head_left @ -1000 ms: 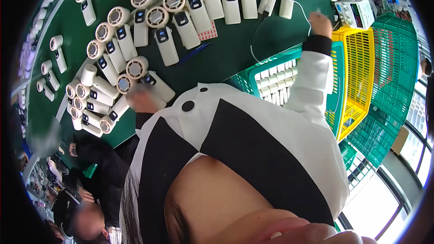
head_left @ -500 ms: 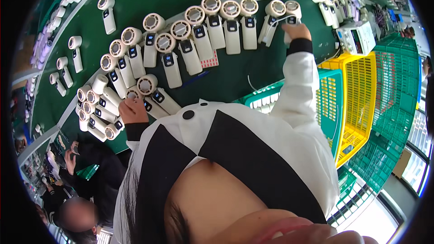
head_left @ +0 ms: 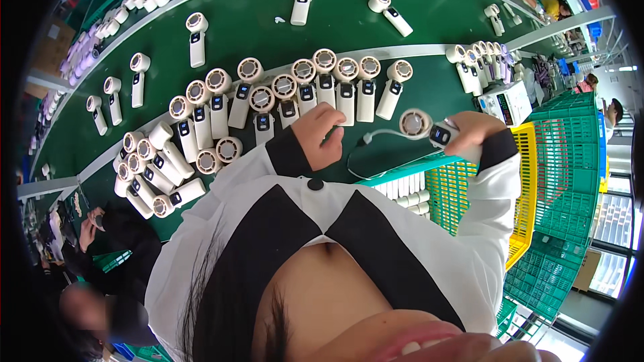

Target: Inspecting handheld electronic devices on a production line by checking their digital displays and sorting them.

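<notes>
My right hand is closed round the body of a cream handheld fan. Its round head points left, and a small dark display faces up. Beside that head a thin white cable runs left to a small plug end. My left hand is over the green table, its thumb and forefinger apart with no object visible between them. It partly covers the lower ends of the nearest fans. A long row of similar fans lies beyond it.
More fans are clustered at the left. A white boxy device stands at the right, near yellow and green crates. A green basket of white parts is close to my body. Another person's hand shows at lower left.
My right hand has come nearer my body, bringing a fan away from the row's right end. My left hand has left the left cluster and moved right. The view has shifted.
</notes>
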A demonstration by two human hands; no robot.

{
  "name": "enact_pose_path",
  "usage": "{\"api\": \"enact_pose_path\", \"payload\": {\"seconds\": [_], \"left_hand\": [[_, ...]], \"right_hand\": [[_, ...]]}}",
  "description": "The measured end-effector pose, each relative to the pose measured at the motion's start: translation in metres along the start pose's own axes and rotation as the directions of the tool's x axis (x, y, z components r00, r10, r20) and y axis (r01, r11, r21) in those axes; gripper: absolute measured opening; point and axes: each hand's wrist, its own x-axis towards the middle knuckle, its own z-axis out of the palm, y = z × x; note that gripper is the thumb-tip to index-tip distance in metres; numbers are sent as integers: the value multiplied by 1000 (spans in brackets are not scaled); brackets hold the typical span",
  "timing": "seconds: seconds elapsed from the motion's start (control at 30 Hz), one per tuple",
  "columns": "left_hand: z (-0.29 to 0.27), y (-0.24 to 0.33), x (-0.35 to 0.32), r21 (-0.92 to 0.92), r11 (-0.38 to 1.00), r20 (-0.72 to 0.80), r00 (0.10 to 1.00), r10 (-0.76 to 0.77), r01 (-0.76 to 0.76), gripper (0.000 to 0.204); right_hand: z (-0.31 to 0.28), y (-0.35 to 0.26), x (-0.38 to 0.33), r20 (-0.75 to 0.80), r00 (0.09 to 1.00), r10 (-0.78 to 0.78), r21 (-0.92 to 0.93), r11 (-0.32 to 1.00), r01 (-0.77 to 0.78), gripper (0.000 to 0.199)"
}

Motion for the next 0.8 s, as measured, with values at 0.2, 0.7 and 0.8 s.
{"api": "enact_pose_path", "payload": {"seconds": [0.2,0.7,0.8], "left_hand": [[28,-11,-11,-257,964,21,998,-65,68,25],[-6,30,3,-507,799,708,685,172,324,23],[-5,2,-4,-490,863,-5,989,-147,126,12]], "right_hand": [[21,-37,-9,-348,889,-299,802,396,447,33],[71,-140,72,-815,518,260,579,357,733,25],[66,-156,60,-906,412,96,402,-107,909,20]]}}
